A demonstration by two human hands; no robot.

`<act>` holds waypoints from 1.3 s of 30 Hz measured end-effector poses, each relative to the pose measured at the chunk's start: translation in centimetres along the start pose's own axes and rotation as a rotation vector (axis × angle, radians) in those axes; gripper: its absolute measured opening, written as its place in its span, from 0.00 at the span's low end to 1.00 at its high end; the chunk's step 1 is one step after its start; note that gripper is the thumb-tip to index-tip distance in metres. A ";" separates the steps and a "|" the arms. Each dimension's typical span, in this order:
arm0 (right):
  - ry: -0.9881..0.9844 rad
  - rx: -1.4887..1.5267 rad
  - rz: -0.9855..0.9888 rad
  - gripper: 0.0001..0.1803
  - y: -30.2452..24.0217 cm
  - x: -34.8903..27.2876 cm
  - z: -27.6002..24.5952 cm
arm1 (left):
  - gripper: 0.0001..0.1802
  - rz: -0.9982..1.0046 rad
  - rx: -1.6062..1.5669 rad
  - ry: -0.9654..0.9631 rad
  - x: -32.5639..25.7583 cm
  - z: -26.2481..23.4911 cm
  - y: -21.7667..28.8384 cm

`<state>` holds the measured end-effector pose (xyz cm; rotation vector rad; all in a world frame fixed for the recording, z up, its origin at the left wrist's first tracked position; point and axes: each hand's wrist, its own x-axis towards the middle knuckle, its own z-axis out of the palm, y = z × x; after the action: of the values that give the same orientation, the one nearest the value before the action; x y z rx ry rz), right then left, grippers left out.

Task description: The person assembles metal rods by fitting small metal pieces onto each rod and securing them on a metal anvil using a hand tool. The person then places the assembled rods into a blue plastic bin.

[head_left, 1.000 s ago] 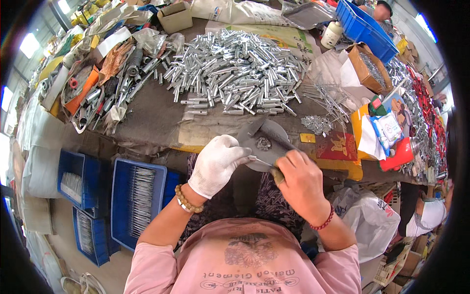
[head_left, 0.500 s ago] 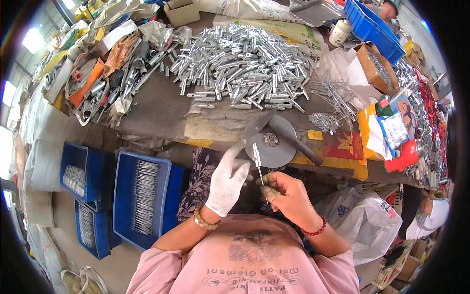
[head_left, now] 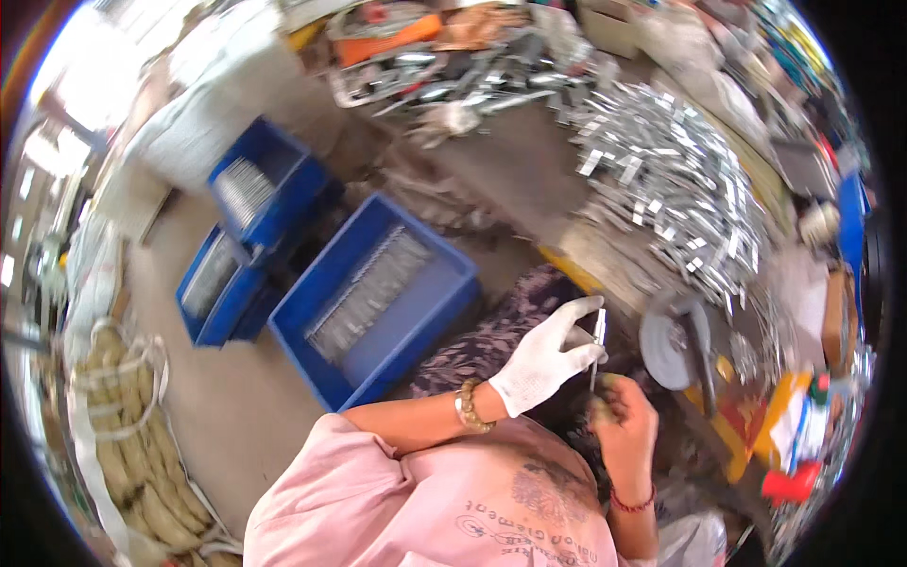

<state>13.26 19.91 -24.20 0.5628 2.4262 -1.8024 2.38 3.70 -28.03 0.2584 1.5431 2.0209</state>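
Note:
A shiny metal tube (head_left: pixel 600 326) on a thin rod stands nearly upright between my hands, above my lap. My left hand (head_left: pixel 543 367), in a white knit glove, reaches it from the left. Its forefinger meets the tube near the top and its thumb sits lower, with a gap between them. My bare right hand (head_left: pixel 625 430), somewhat blurred, is closed, pinching the rod below the tube. Left of my hands stands a blue bin (head_left: pixel 444 317) with a row of slim metal pieces (head_left: pixel 373 293) lying in it.
Two smaller blue bins (head_left: pixel 283 156) with similar pieces stand beyond it. A heap of metal tubes (head_left: pixel 671 180) covers the bench at right, near a grey round disc (head_left: pixel 673 345) with a hammer-like tool (head_left: pixel 701 364). A white sack of tan bundles (head_left: pixel 142 444) lies at far left.
The view has swung left, bringing the blue bins toward the middle. My left hand has come up to the tube, which it was apart from before. My right hand keeps its pinch.

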 end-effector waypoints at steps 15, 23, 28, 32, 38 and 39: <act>0.408 0.477 -0.282 0.16 6.4 4.3 -8.6 | 0.33 -0.303 0.629 1.256 -8.4 -36.6 -15.1; 0.383 0.442 -0.292 0.16 5.7 4.5 -8.3 | 0.30 -0.414 0.736 1.335 -8.0 -37.9 -12.9; 0.503 0.409 -0.287 0.14 4.3 3.5 -7.2 | 0.31 -0.418 0.895 1.288 -6.5 -34.9 -11.1; 0.432 0.454 -0.246 0.12 2.7 3.9 -5.8 | 0.24 -0.182 0.944 1.427 -6.7 -34.9 -9.5; 0.361 0.490 -0.228 0.12 2.1 2.9 -6.2 | 0.07 0.685 0.917 1.004 3.7 -22.3 3.7; 0.356 0.470 -0.219 0.12 2.1 2.6 -6.4 | 0.06 0.752 1.001 0.811 5.2 -18.4 6.0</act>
<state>12.53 27.04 -24.78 0.7286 2.3363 -2.5961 -12.65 -9.47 -29.15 0.4779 3.3262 1.6864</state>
